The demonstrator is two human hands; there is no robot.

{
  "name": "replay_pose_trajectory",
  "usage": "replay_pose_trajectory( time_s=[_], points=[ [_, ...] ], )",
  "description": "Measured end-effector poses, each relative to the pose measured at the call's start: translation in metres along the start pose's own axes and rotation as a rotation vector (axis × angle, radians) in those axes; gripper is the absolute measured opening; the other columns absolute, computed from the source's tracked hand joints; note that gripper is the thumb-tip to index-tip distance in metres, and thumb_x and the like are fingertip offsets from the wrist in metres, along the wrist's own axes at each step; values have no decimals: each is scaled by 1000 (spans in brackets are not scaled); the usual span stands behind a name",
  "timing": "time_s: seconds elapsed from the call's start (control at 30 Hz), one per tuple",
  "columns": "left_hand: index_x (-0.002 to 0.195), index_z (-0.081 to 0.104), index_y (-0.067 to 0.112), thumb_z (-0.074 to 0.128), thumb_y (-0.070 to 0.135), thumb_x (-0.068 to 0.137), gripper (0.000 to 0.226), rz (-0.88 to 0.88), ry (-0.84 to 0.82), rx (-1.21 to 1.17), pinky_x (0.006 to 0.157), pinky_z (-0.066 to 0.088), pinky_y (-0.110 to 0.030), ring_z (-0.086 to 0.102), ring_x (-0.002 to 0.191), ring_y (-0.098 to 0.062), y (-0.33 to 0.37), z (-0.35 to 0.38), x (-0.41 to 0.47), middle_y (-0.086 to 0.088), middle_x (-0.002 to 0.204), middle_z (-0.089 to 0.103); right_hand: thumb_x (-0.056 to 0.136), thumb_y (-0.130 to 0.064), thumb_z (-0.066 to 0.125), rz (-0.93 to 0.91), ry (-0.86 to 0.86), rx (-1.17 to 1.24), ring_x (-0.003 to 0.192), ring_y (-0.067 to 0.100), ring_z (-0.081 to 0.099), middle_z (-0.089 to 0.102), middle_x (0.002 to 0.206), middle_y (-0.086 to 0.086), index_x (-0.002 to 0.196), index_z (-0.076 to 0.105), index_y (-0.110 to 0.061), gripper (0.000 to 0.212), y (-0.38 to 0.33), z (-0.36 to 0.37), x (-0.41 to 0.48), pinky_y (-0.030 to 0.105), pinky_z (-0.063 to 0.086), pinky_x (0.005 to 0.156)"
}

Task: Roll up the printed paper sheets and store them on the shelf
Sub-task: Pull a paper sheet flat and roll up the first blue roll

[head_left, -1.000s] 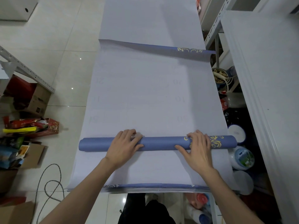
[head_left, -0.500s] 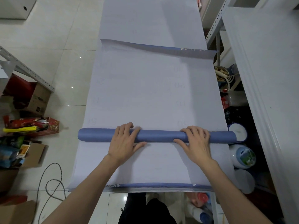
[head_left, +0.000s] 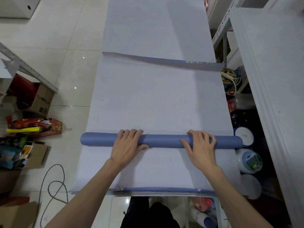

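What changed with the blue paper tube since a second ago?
The blue paper roll turned and rolled slightly away from the person, so its gold pattern no longer shows. The far edge of the white printed sheet came closer. Nothing was grabbed or let go: the left hand and right hand stay curled over the roll.

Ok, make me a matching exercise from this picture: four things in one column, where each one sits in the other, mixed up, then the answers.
1 blue roll
2 grey cable
3 labelled white tub
4 red carton

A on the floor, left of the roll's left end
B across the sheet, gripped by the left hand and right hand
C looped on the floor, bottom left
D right of the sheet, near the roll's right end

Pairs: 1-B, 2-C, 3-D, 4-A
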State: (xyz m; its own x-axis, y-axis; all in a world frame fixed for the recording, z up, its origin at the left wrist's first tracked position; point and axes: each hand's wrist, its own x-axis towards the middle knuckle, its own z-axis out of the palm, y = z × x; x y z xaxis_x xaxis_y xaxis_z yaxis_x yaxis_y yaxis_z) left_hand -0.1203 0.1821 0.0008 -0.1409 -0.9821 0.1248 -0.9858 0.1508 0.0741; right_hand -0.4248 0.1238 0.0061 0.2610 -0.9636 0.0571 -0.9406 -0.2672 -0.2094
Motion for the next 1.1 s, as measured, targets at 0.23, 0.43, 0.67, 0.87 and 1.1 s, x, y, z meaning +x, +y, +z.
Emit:
replay_pose_trajectory(
  time_s=[0.23,0.43,0.67,0.87,1.1],
  points=[
    [129,58,13,40,62,97,61,-47,33,-11,93,40,-44,51,101,-32,7,1,-2,-14,122,53,88,-72,39,-45,-17,-54,113,23,51,57,118,1,124,61,-24,64,7,1,-3,46,29,101],
    [111,61,18,28,63,98,57,-31,-1,2,95,34,-39,59,85,-26,3,-2,5,-1,100,64,90,-72,38,-9,-15,0,116,23,52,57,120,-2,116,60,-28,55,3,-1,-6,48,28,101],
    [130,54,15,47,69,92,66,-41,-21,-32,95,39,-41,54,101,-28,5,-2,-5,-7,122,55,87,-72,46,-33,-5,-47,110,20,51,64,110,-4,116,62,-29,54,8,-4,-1,47,29,98],
    [114,61,16,52,57,94,47,-51,30,-82,86,42,-38,55,91,-29,2,-2,-3,-6,108,57,83,-75,47,-21,-23,-43,116,26,47,51,127,2,127,59,-28,65,10,2,-11,46,27,99],
    [126,60,15,41,62,96,59,-59,33,-42,97,36,-47,50,112,-37,4,-1,-9,-16,127,53,92,-70,35,-7,3,-20,117,26,50,57,127,0,118,62,-26,57,8,-2,-12,47,28,97]
  ],
)
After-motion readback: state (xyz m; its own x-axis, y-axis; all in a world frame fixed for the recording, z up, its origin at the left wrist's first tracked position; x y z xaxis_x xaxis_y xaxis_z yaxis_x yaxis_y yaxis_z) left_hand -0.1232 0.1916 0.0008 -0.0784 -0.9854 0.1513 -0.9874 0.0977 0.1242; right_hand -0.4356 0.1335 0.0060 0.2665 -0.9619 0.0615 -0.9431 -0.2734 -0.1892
